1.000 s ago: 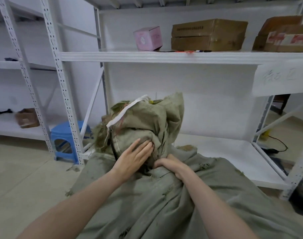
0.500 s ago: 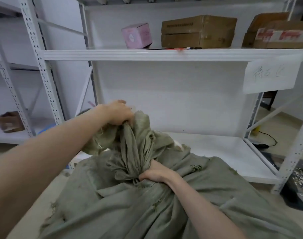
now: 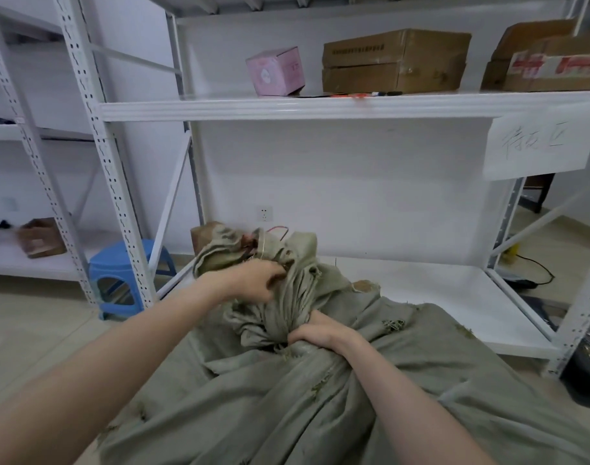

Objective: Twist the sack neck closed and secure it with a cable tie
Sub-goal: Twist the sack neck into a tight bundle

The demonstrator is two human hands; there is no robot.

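I've got the right hand (image 3: 317,333) clamped round the sack neck (image 3: 288,313) at centre frame, fingers curled tight where the cloth gathers. The left hand (image 3: 253,283) sits just above and to the left, its fingers curled into the loose bunched top of the neck. The grey-green sack (image 3: 286,404) fills the lower middle of the frame, frayed in places, its body spreading under both forearms. Behind it a white rack's lower shelf (image 3: 437,290); a blue stool (image 3: 119,273) at left; a pink box (image 3: 275,71) and cardboard boxes (image 3: 394,60) up top.
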